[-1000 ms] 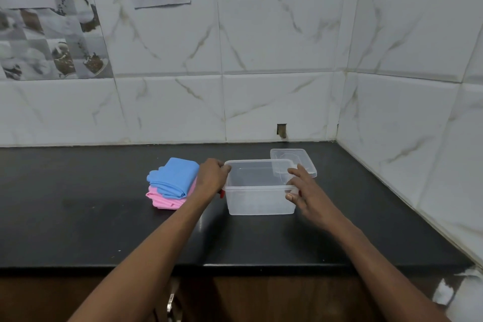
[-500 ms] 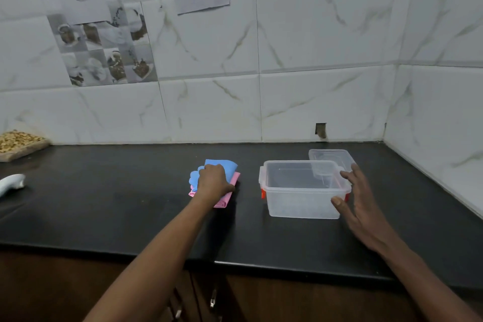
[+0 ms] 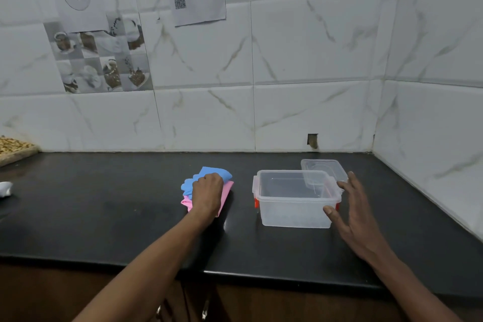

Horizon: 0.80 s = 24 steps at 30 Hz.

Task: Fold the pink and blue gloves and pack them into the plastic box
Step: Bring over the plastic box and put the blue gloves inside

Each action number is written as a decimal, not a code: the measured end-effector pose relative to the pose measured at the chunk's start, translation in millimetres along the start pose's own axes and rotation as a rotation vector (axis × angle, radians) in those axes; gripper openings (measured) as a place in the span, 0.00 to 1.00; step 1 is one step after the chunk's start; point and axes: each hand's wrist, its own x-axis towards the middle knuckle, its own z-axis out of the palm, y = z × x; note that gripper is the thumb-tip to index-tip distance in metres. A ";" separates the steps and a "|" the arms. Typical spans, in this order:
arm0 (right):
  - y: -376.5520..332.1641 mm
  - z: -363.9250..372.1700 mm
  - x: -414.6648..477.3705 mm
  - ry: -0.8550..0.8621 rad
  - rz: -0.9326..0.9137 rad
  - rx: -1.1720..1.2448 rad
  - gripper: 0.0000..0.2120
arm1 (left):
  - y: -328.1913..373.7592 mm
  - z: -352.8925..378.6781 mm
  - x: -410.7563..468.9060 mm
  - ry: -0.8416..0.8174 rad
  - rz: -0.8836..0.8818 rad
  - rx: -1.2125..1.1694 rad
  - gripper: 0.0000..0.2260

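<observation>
A folded blue glove [image 3: 209,174] lies on top of a folded pink glove [image 3: 226,195] on the black counter. My left hand [image 3: 207,193] rests on the pile with its fingers curled around it, hiding most of both gloves. To the right stands the clear plastic box [image 3: 295,213], open and empty, with red clips at its sides. My right hand [image 3: 351,213] hovers at the box's right side, fingers spread, holding nothing. The clear lid [image 3: 325,168] lies just behind the box.
The black counter [image 3: 104,212] meets tiled walls at the back and the right. A tray of nuts [image 3: 14,148] and a white object [image 3: 5,188] sit at the far left. The counter's front edge runs above wooden cabinet doors.
My left hand moved off the box's left rim onto the glove pile and closed on it. My right hand let go of the box and opened beside it. The view swung left.
</observation>
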 end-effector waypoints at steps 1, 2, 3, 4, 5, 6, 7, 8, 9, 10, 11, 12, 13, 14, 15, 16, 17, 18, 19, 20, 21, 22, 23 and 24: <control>-0.2 -1.5 -0.1 0.029 -0.015 -0.005 0.31 | -6.1 -5.7 4.0 0.027 0.010 0.001 0.07; 0.1 -2.9 0.0 0.065 -0.033 -0.016 0.30 | -13.0 -13.8 8.6 0.052 0.018 0.000 0.10; 0.6 -4.5 0.4 0.105 -0.050 -0.023 0.30 | -20.7 -24.4 13.5 0.096 0.027 -0.021 0.12; -0.1 -6.1 1.6 0.145 -0.066 -0.021 0.30 | -27.8 -35.9 19.6 0.154 0.042 -0.067 0.11; -3.1 -7.7 3.7 0.177 -0.085 -0.011 0.30 | -34.7 -48.9 26.7 0.204 0.060 -0.136 0.10; -8.9 -9.3 7.4 0.201 -0.110 0.011 0.30 | -40.5 -64.0 33.3 0.247 0.083 -0.227 0.08; -17.3 -10.6 13.0 0.216 -0.139 0.042 0.30 | -44.2 -80.8 39.7 0.274 0.105 -0.329 0.07; -27.9 -11.4 21.0 0.221 -0.168 0.075 0.30 | -46.0 -98.9 45.4 0.278 0.123 -0.434 0.08; -39.4 -11.4 31.0 0.211 -0.192 0.109 0.32 | -45.2 -115.9 50.1 0.261 0.138 -0.539 0.08; -51.8 -10.2 42.6 0.179 -0.196 0.151 0.34 | -41.9 -130.9 54.1 0.218 0.157 -0.641 0.09; -64.7 -8.2 55.3 0.126 -0.172 0.206 0.37 | -36.1 -142.2 56.6 0.157 0.182 -0.735 0.09; -76.2 -5.8 68.6 0.062 -0.124 0.266 0.40 | -28.1 -150.7 57.5 0.087 0.214 -0.817 0.10; -85.5 -3.5 82.3 -0.007 -0.060 0.314 0.42 | -18.3 -155.8 57.4 0.020 0.242 -0.895 0.12; -92.2 -1.7 95.1 -0.074 0.007 0.347 0.43 | -7.2 -158.0 56.8 -0.052 0.257 -0.987 0.14; -95.1 -0.7 106.3 -0.134 0.067 0.376 0.43 | 3.9 -157.0 56.0 -0.130 0.257 -1.094 0.16; -94.1 -0.9 115.6 -0.193 0.112 0.428 0.40 | 14.9 -154.4 55.2 -0.204 0.249 -1.198 0.17; -90.2 -2.3 123.0 -0.242 0.143 0.507 0.35 | 24.4 -150.5 55.1 -0.268 0.228 -1.285 0.17; -84.1 -4.8 128.4 -0.268 0.172 0.600 0.28 | 32.7 -146.2 55.5 -0.326 0.195 -1.355 0.17; -76.0 -7.7 131.7 -0.278 0.207 0.677 0.22 | 39.5 -141.5 56.3 -0.380 0.151 -1.424 0.16; -68.0 -10.5 134.0 -0.287 0.242 0.725 0.19 | 45.5 -135.9 56.3 -0.426 0.094 -1.516 0.14; -60.6 -12.9 135.0 -0.302 0.281 0.747 0.16 | 51.9 -129.2 56.5 -0.464 0.004 -1.620 0.13; -53.9 -14.1 135.1 -0.318 0.324 0.762 0.14 | 59.0 -121.9 56.9 -0.498 -0.114 -1.720 0.12; -47.8 -12.9 134.8 -0.326 0.370 0.757 0.12 | 66.8 -114.8 56.3 -0.513 -0.230 -1.778 0.14; -42.6 -9.6 134.3 -0.318 0.427 0.739 0.11 | 74.7 -107.8 55.2 -0.515 -0.316 -1.785 0.18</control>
